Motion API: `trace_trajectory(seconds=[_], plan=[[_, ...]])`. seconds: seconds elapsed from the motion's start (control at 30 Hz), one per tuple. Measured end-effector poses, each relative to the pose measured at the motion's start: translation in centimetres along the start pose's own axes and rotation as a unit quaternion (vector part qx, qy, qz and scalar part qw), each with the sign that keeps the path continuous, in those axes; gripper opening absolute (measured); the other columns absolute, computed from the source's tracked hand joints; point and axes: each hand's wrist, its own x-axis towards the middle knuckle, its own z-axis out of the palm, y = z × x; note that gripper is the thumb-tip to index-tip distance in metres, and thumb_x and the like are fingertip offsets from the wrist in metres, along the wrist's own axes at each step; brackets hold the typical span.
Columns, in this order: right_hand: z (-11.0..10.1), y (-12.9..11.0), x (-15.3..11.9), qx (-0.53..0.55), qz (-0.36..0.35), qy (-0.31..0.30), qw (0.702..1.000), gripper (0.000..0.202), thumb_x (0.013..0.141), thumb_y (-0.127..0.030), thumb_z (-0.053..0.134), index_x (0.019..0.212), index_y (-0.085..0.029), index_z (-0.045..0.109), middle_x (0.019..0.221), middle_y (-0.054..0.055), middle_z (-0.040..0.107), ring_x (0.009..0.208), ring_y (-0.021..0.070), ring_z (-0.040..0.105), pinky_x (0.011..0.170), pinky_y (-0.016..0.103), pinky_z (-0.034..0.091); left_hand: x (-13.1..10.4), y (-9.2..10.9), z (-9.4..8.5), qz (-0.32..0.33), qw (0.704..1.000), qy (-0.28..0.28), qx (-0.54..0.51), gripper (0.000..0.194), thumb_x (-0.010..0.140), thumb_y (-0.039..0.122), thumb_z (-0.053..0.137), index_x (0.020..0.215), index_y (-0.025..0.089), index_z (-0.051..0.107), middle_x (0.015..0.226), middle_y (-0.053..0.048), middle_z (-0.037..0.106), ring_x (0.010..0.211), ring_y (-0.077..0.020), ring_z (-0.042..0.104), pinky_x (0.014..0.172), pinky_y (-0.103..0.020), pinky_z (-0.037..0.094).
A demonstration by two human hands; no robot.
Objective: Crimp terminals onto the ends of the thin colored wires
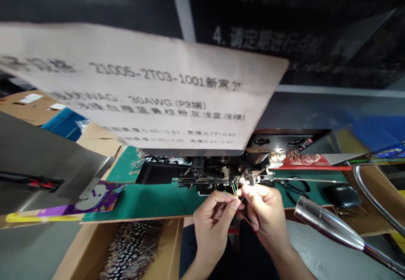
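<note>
My left hand pinches a small bundle of thin coloured wires between thumb and fingertips. Yellow, blue and green ends fan out above the pinch. Close beside it, my right hand is closed, its thumb and forefinger pinching a thin wire at the lit working point of the crimping machine. The tip of that wire is too small to make out. More reddish wires trail below, between my two hands. A strip of terminals runs sideways through the machine.
A paper label on the machine's dark front fills the upper view. A metal lamp head points in from the right. Black scissors lie on the green mat. At lower left, a cardboard box holds bundled wires.
</note>
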Motion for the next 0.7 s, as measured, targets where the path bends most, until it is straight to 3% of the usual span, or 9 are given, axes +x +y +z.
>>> trace_trajectory(seconds=[0.33,0.43,0.57,0.7], plan=[[0.04,-0.48,-0.5,-0.026,-0.018,-0.019,0.999,0.049,0.101,-0.061,0.085,0.079,-0.017,0.082,0.044,-0.006,0.05,0.041,0.0087,0.034,0.047,0.024,0.034,-0.27,0.53,-0.1,-0.017,1.0,-0.011,0.003,0.016,0.099,0.021,0.086,0.084,0.021,0.08,0.077,0.0,0.084,0.067,-0.0145,0.081,0.064,-0.016,0.064],[0.02,-0.47,-0.62,-0.026,-0.017,-0.03,0.999,0.046,0.101,-0.061,0.084,0.085,-0.018,0.084,0.046,-0.008,0.048,0.041,0.0091,0.032,0.045,0.024,0.034,-0.24,0.62,-0.18,-0.028,0.999,-0.024,0.009,0.018,0.098,0.021,0.087,0.082,0.02,0.079,0.074,0.001,0.083,0.063,-0.0141,0.079,0.061,-0.016,0.062],[-0.22,0.06,-0.26,-0.028,-0.021,-0.039,0.999,0.054,0.106,-0.06,0.079,0.073,-0.018,0.078,0.041,-0.007,0.047,0.039,0.0088,0.031,0.048,0.026,0.036,-0.1,0.71,-0.15,-0.012,1.0,-0.017,0.02,0.018,0.099,0.021,0.085,0.082,0.021,0.08,0.074,0.001,0.082,0.065,-0.0149,0.081,0.063,-0.017,0.064],[-0.16,0.15,0.0,-0.009,-0.008,-0.04,0.999,0.051,0.108,-0.06,0.079,0.081,-0.016,0.085,0.038,-0.007,0.048,0.038,0.007,0.025,0.049,0.026,0.031,-0.04,0.73,-0.08,0.0,1.0,-0.009,0.018,0.018,0.1,0.02,0.083,0.083,0.021,0.079,0.079,0.0,0.085,0.071,-0.0157,0.084,0.07,-0.017,0.066]])
